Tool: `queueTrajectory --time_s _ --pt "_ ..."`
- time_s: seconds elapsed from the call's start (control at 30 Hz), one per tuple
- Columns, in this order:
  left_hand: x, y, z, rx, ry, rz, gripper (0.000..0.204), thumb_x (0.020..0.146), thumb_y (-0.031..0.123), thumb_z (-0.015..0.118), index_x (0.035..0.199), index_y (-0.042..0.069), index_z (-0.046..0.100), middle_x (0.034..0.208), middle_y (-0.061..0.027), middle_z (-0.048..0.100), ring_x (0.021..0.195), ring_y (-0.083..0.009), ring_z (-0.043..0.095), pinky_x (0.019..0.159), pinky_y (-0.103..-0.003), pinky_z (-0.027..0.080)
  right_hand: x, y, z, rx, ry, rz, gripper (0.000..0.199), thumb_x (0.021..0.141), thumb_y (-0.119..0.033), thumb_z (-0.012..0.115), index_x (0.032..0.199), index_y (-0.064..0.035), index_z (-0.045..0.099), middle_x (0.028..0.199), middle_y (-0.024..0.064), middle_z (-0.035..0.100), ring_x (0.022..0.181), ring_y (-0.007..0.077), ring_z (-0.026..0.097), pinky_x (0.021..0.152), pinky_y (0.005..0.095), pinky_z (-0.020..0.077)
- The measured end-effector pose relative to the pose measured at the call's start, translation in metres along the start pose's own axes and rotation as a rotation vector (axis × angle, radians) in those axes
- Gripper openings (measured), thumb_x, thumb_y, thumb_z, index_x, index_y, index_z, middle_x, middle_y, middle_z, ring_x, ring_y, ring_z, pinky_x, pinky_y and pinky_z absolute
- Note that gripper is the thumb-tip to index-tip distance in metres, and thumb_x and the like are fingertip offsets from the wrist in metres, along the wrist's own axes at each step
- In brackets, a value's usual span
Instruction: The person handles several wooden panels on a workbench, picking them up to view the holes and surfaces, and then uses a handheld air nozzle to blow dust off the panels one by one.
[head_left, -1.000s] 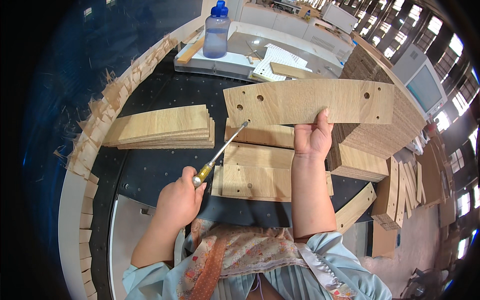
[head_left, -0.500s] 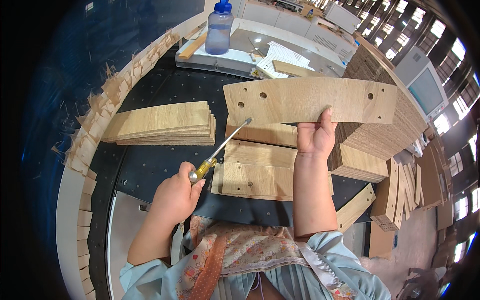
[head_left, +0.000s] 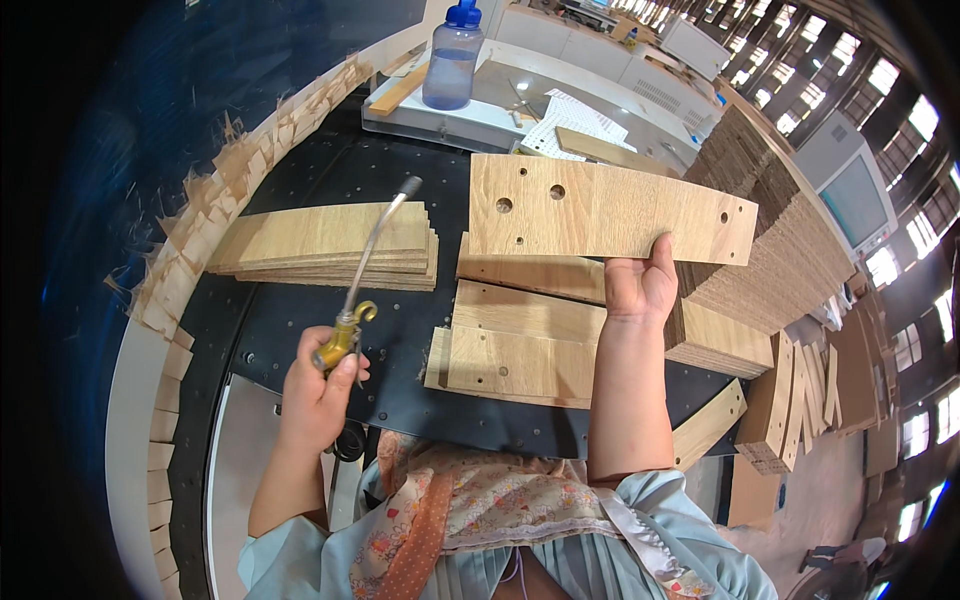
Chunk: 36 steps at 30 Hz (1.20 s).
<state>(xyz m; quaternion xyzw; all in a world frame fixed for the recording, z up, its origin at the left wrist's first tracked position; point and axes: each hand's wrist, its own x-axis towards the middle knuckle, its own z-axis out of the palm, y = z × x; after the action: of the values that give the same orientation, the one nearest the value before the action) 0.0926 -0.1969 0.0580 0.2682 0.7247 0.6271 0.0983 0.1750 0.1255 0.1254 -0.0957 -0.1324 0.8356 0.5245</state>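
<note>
Dark perforated tabletop point(head_left: 300, 330) carries pale offcut strips along its curved rim, far left of the hands. Left hand point(head_left: 318, 392) is closed around a brass-handled air blow gun with a long bent metal nozzle point(head_left: 362, 280), pointing up over a flat stack of light wooden boards point(head_left: 325, 240). Right hand point(head_left: 640, 288) grips the lower edge of a long drilled wooden panel point(head_left: 608, 208), lifted above more panels. It seems the holes are being cleaned; the nozzle should next meet them. Beyond stands a blue-capped plastic bottle point(head_left: 453, 62).
</note>
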Motion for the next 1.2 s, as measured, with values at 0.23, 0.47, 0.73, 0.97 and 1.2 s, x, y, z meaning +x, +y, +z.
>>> queueTrajectory --time_s 0.23,0.47,0.73,0.97,1.2 --pt "-0.002 -0.034 -0.04 -0.1 0.235 0.044 0.029 0.096 0.025 0.045 0.116 0.004 0.043 0.104 -0.0081 0.061 0.091 -0.013 0.061 0.063 -0.021 0.046 0.001 -0.003 -0.004 -0.002 -0.085 0.054 0.039 0.096 -0.019 0.042 0.133 -0.0044 0.039 0.138 0.0138 0.041 0.128 0.0314 0.039 0.108 0.0523 0.0277" --pt "-0.015 -0.102 -0.087 -0.115 0.542 -0.073 0.036 0.095 0.029 0.048 0.123 0.007 0.044 0.116 -0.0067 0.059 0.104 -0.0144 0.057 0.08 -0.029 0.042 0.0 -0.003 -0.016 -0.152 -0.241 -0.018 0.04 0.095 -0.016 0.046 0.132 -0.0047 0.038 0.134 0.0129 0.045 0.125 0.03 0.042 0.106 0.0506 0.0324" --pt "-0.048 -0.159 -0.096 -0.039 0.643 -0.022 0.032 0.097 0.024 0.045 0.122 0.004 0.043 0.117 -0.0073 0.058 0.106 -0.0151 0.055 0.08 -0.028 0.044 -0.002 -0.007 -0.019 -0.366 -0.327 -0.138 0.041 0.094 -0.013 0.048 0.133 -0.0059 0.038 0.13 0.0111 0.048 0.12 0.0275 0.047 0.104 0.0467 0.0374" --pt "-0.076 -0.162 -0.102 0.064 0.718 -0.059 0.032 0.096 0.027 0.047 0.119 0.004 0.046 0.114 -0.0078 0.059 0.103 -0.0163 0.057 0.078 -0.029 0.047 0.004 -0.007 -0.031 -0.525 -0.199 -0.136 0.036 0.092 -0.017 0.053 0.126 -0.0083 0.048 0.125 0.0104 0.055 0.116 0.0279 0.05 0.101 0.0476 0.0386" --pt "-0.101 -0.185 -0.086 0.014 0.701 -0.12 0.026 0.093 0.019 0.052 0.115 0.005 0.048 0.098 -0.0049 0.059 0.087 -0.012 0.055 0.072 -0.025 0.046 0.017 -0.045 -0.044 -0.559 -0.318 -0.089 0.038 0.092 -0.015 0.052 0.127 -0.0033 0.043 0.121 0.0115 0.055 0.112 0.0258 0.053 0.097 0.0426 0.043"
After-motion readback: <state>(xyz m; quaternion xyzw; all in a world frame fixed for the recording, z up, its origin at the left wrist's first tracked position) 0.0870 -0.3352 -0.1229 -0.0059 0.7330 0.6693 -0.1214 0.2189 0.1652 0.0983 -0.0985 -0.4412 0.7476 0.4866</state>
